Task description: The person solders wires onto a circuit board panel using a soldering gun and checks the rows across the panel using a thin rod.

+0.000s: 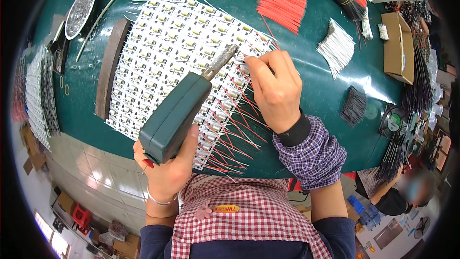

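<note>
Ctr: our L hand (166, 178) gripped soldering gun (175, 117) | R hand (275, 93) curled, couldn't tell hold | prob. wiring PCB panel (158, 52) | next likely needed steady tip (223, 61)

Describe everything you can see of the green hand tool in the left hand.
The green hand tool has a dark, boxy body that looks like plastic, with a small red part at its near end. A narrow brass-coloured neck leads to a stained grey metal barrel. The left hand holds it, hiding its underside. It slants up and right over the white board panel, its front end near the right hand; whether that end touches the panel is unclear.
</note>
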Action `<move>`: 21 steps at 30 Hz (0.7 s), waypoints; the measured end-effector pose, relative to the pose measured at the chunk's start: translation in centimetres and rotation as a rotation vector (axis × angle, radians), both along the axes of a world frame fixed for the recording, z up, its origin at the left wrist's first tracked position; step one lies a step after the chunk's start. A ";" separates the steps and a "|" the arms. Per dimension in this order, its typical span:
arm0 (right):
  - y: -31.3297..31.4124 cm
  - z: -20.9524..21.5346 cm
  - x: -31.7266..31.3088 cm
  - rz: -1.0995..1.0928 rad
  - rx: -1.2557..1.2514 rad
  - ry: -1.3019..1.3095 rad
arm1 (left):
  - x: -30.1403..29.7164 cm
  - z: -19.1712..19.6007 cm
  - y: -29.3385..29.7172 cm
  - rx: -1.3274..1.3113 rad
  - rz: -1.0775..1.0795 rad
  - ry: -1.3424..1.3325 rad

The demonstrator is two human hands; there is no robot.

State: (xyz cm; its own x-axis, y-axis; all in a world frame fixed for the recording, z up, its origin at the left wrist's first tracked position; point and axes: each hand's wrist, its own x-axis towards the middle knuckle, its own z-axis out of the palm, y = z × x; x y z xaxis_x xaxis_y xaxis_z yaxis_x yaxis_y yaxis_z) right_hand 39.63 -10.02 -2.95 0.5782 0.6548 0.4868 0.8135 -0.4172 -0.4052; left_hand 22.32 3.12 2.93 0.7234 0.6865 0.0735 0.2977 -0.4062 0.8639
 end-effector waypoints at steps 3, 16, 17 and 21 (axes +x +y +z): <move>0.1 0.2 0.0 -0.003 0.012 0.000 | 0.0 0.0 0.1 0.076 -0.030 0.004; 0.1 -0.1 -0.1 -0.008 -0.034 -0.018 | 0.2 -0.2 0.3 -0.026 -0.066 -0.007; 0.1 0.0 -0.1 -0.009 -0.039 -0.022 | 0.2 -0.3 0.4 -0.010 -0.079 -0.017; 0.3 -0.1 -0.2 -0.003 -0.038 -0.023 | 0.0 -0.3 0.1 0.147 -0.073 -0.003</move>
